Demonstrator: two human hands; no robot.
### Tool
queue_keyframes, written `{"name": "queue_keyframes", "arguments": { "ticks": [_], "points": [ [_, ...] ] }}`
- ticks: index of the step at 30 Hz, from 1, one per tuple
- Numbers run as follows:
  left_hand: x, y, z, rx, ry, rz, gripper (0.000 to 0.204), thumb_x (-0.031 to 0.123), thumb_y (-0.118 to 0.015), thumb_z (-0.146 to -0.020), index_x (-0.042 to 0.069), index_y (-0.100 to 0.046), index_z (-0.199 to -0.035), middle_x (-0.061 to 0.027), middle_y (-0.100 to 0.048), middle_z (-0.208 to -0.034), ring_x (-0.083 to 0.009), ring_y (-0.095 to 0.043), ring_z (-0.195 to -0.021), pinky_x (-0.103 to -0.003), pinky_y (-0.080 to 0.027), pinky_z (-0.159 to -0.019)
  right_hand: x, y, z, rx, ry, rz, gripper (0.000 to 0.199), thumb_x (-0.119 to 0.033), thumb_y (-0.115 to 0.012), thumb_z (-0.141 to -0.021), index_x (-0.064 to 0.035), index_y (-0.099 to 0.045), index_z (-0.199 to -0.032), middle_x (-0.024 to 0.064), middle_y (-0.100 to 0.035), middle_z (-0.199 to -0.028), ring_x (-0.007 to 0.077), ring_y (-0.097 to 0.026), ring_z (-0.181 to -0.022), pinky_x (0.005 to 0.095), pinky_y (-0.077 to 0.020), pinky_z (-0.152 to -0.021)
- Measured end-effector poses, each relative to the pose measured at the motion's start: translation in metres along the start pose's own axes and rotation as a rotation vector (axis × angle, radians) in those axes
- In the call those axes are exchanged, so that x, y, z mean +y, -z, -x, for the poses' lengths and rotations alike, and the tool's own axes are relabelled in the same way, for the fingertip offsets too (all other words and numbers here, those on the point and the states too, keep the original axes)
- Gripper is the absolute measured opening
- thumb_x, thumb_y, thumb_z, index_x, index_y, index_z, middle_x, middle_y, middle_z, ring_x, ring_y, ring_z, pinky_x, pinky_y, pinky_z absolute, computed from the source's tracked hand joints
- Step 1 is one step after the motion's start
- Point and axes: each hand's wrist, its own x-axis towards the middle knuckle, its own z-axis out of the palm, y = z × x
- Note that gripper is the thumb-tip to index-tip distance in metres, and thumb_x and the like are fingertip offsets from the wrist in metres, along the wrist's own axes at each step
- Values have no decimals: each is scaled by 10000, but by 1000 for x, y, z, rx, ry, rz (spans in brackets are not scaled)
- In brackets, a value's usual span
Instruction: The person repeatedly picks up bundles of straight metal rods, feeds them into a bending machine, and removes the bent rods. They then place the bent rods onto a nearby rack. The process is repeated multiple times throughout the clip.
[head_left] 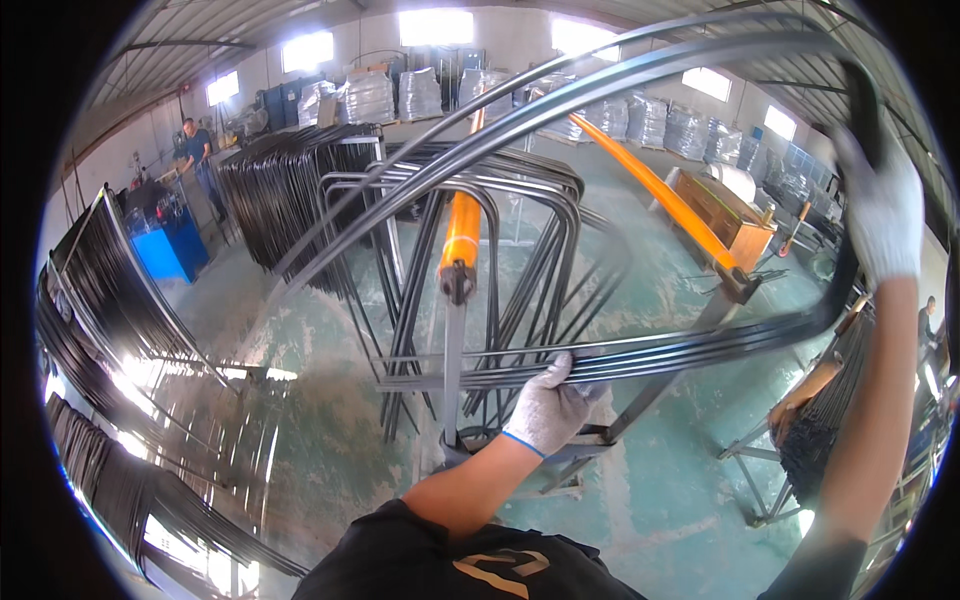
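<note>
A bundle of several dark, U-bent metal tubes [700,346] is held up in front of me, its upper legs arching across to the far left and blurred. My left hand [553,408], in a white glove with a blue cuff edge, is closed round the lower legs, thumb on top. My right hand [886,215], gloved too and smeared by motion, grips the bundle at its bent right side; its fingers are partly hidden. Behind the bundle, more bent tubes [570,230] hang on a stand with an orange-sleeved arm [461,232].
A second orange arm [655,195] slants out at the right of the stand. Racks of dark tubes [290,200] stand at the left, near a blue machine [170,245] and a person [198,155]. A wooden crate [720,215] and wrapped stacks [368,97] stand farther back.
</note>
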Motion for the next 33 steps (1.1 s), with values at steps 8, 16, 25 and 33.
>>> {"name": "queue_keyframes", "arguments": {
  "ticks": [8, 16, 25, 33],
  "points": [
    [67, 63, 25, 40, 187, 15, 369, 357, -614, -1153, 24, -668, -1301, -166, -756, -1214, -332, -681, -1154, -504, -528, -1093, -222, -99, -5, -254, 503, -30, 260, -201, -610, -1069, -33, -796, -1137, 190, -815, -1053, 317, -816, -974, 451, -656, -878],
    [73, 18, 39, 228, -610, -1213, 363, 296, -721, -1117, 9, -662, -1330, -138, -750, -1254, -223, -707, -1188, -375, -544, -1051, -275, -172, 19, -670, 706, -230, 371, -389, -749, -1011, -63, -743, -1187, 183, -794, -1101, 368, -776, -1071, 466, -619, -945],
    [96, -55, -75, 315, -1113, -1379, 630, 362, -744, -1099, -25, -517, -1541, -175, -635, -1508, -261, -587, -1398, -400, -402, -1238, -153, -145, 9, -451, 523, -368, 478, -386, -841, -947, -38, -750, -1262, 187, -773, -1251, 367, -745, -1173, 456, -580, -1047],
    [38, -82, -164, -89, -950, -1245, 634, 42, -727, -1055, -15, -429, -1612, -151, -615, -1523, -235, -604, -1369, -372, -469, -1186, -30, -114, 66, -544, 202, -410, 623, -395, -930, -858, -36, -736, -1329, 213, -762, -1264, 383, -729, -1234, 462, -555, -1121]
  ]
}}
